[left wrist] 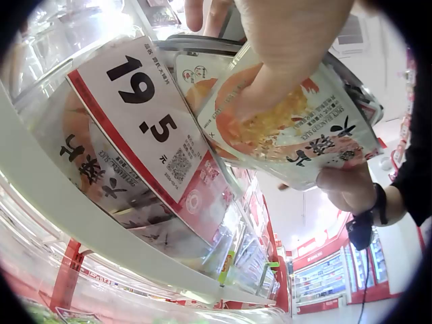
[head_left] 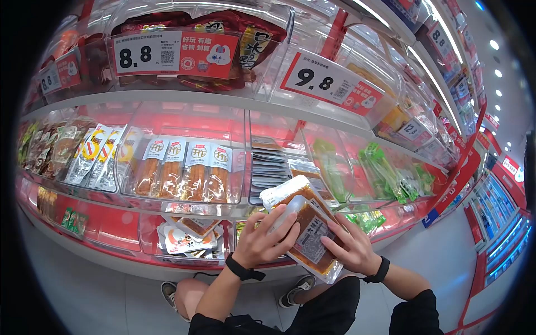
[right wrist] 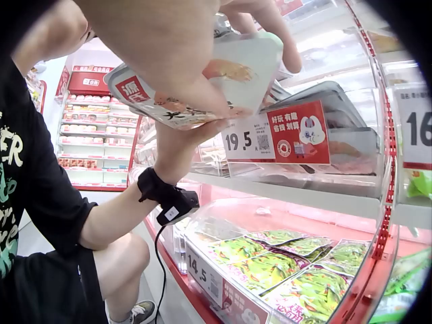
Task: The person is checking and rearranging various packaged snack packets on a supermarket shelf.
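I crouch before a shop shelf and hold flat snack packets (head_left: 310,230) in front of it; orange-brown food and a white label show through the clear wrap. My left hand (head_left: 282,226) lies over the packets' near face with its fingers spread along it, the thumb underneath. My right hand (head_left: 338,234) grips their right edge. In the left wrist view my fingers (left wrist: 270,88) press on the packet's printed face (left wrist: 297,135). From the right wrist view the packets (right wrist: 202,88) sit just in front of a bin with a 19.5 price tag (right wrist: 277,138).
Clear plastic bins (head_left: 184,167) of packaged snacks fill the red-and-white shelves, with price tags 8.8 (head_left: 173,53) and 9.8 (head_left: 329,81) above. Green packets (right wrist: 283,263) lie in a lower bin. An aisle with more shelving (head_left: 497,212) runs off to the right.
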{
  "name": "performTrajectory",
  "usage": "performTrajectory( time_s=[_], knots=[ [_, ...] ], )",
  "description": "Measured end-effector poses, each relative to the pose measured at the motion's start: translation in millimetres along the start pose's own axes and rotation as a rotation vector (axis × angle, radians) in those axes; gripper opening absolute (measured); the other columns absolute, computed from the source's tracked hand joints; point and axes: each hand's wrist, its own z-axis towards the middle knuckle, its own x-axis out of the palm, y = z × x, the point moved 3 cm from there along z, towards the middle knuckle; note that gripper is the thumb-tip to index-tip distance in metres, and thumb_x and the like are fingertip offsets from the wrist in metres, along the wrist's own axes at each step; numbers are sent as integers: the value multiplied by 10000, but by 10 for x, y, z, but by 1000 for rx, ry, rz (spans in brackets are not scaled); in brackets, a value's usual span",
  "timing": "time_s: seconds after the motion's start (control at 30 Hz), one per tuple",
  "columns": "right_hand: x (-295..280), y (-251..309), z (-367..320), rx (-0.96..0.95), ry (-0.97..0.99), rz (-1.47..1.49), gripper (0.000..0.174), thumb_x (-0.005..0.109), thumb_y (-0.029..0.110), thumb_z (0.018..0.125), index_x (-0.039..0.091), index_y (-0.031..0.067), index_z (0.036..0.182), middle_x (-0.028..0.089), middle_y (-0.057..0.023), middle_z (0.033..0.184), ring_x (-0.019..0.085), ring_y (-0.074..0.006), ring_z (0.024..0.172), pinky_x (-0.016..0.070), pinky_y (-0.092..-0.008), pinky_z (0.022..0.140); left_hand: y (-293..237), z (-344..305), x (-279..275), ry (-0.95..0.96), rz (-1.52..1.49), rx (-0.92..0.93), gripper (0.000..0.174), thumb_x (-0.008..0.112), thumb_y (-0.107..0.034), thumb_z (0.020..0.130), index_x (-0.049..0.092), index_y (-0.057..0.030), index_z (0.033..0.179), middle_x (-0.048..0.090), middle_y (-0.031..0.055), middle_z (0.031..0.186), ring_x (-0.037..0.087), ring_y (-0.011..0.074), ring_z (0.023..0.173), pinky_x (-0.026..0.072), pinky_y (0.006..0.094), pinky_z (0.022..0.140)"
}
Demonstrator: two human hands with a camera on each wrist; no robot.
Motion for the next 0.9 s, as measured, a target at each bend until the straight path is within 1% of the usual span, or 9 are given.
performTrajectory(
  time_s=[0.13, 0.23, 0.27, 0.4, 0.5, 0.67, 0.77, 0.8, 0.9],
  knots=[
    [15, 35, -56, -72, -44, 2, 433, 635, 49, 755, 605, 181, 1166, 525, -173, 1241, 566, -385, 1098, 578, -352, 679, -27, -41, -18, -15, -77, 1, 250, 625, -121, 801, 576, -149, 1044, 575, 19, 1211, 556, 255, 1131, 445, 393, 776],
    [3, 127, -70, -94, -66, -1, 438, 645, 43, 748, 623, 195, 1158, 538, -164, 1232, 572, -385, 1088, 577, -353, 698, -50, -144, -21, -37, -115, -12, 260, 635, -111, 789, 570, -142, 1040, 576, 19, 1203, 557, 263, 1122, 457, 421, 781],
    [12, 165, -77, -123, -77, -26, 423, 649, 77, 753, 635, 209, 1155, 547, -155, 1228, 588, -379, 1064, 575, -351, 703, -61, -182, -50, -30, -119, -14, 262, 638, -111, 787, 569, -144, 1037, 577, 17, 1201, 557, 261, 1121, 458, 422, 788],
    [72, 352, -75, -183, -144, 12, 393, 604, 126, 790, 631, 202, 1174, 563, -153, 1214, 610, -366, 1027, 571, -353, 737, -51, -321, -256, 18, -105, 16, 267, 647, -110, 782, 564, -153, 1032, 587, 10, 1186, 562, 261, 1111, 458, 422, 789],
    [187, 473, -32, -178, -180, 102, 411, 595, 120, 781, 628, 193, 1183, 562, -159, 1220, 609, -370, 1024, 568, -363, 762, -34, -412, -453, 63, -41, 29, 263, 639, -96, 788, 555, -156, 1030, 600, 6, 1162, 576, 278, 1086, 447, 417, 770],
    [454, 702, 184, -223, -279, 212, 419, 563, 119, 792, 610, 160, 1206, 521, -176, 1274, 573, -369, 1086, 557, -389, 798, 93, -697, -781, 106, 36, -20, 243, 621, -78, 801, 549, -137, 1026, 608, 32, 1146, 581, 297, 1075, 445, 419, 782],
    [644, 868, 315, -261, -295, 273, 428, 564, 112, 787, 597, 126, 1214, 514, -180, 1283, 567, -374, 1098, 554, -384, 777, 168, -891, -976, 148, 128, -54, 249, 610, -78, 806, 575, -110, 1050, 602, 71, 1148, 580, 294, 1067, 451, 419, 799],
    [715, 915, 377, -279, -322, 296, 442, 546, 95, 795, 565, 96, 1237, 490, -189, 1311, 537, -379, 1145, 551, -374, 746, 192, -961, -1026, 157, 165, -75, 251, 610, -80, 806, 586, -106, 1054, 599, 76, 1152, 578, 293, 1067, 452, 419, 802],
    [1007, 1075, 537, -307, -238, 315, 462, 529, 80, 803, 529, 86, 1265, 458, -195, 1345, 496, -372, 1201, 559, -342, 687, 360, -1139, -1129, 214, 246, -154, 277, 570, -94, 819, 630, -101, 1090, 582, 86, 1179, 557, 288, 1092, 451, 406, 808]
  ],
)
